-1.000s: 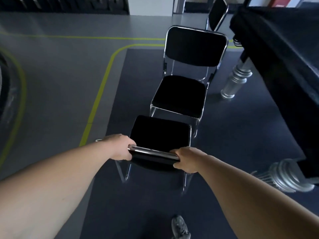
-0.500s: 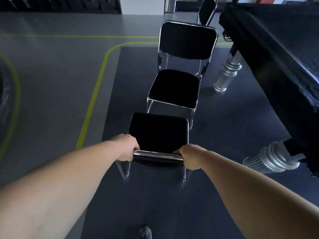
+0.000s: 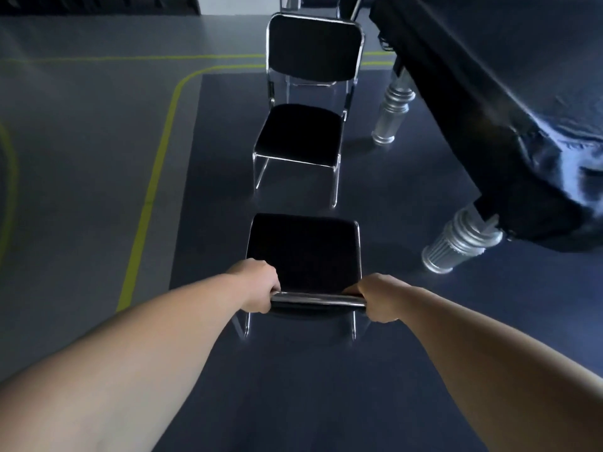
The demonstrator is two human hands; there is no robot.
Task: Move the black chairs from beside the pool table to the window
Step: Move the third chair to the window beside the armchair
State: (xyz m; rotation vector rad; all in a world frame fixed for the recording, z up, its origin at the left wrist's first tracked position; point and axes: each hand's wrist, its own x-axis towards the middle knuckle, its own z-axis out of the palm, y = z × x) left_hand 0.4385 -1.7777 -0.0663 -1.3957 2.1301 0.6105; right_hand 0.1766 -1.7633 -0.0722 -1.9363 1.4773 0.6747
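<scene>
Head cam: L hand (image 3: 259, 290) & R hand (image 3: 378, 301) clamp near chair (image 3: 305, 252) top rail; seat extends fwd, both equally close.

Brightness: a dim scene is shown; the chair seats (image 3: 298, 135) are rendered plain black, without detail.
Sheen: pale reflections are seen on the table cover (image 3: 554, 132) at the right of the frame.
Glare: small highlights are carried by the table leg (image 3: 456, 246) and the back bar (image 3: 318, 299).
Distortion: the yellow floor line (image 3: 153, 187) is bent at the left; the forearms (image 3: 146, 370) are stretched in the lower corners.
Sharpness: the right edge is slightly smeared.
</scene>
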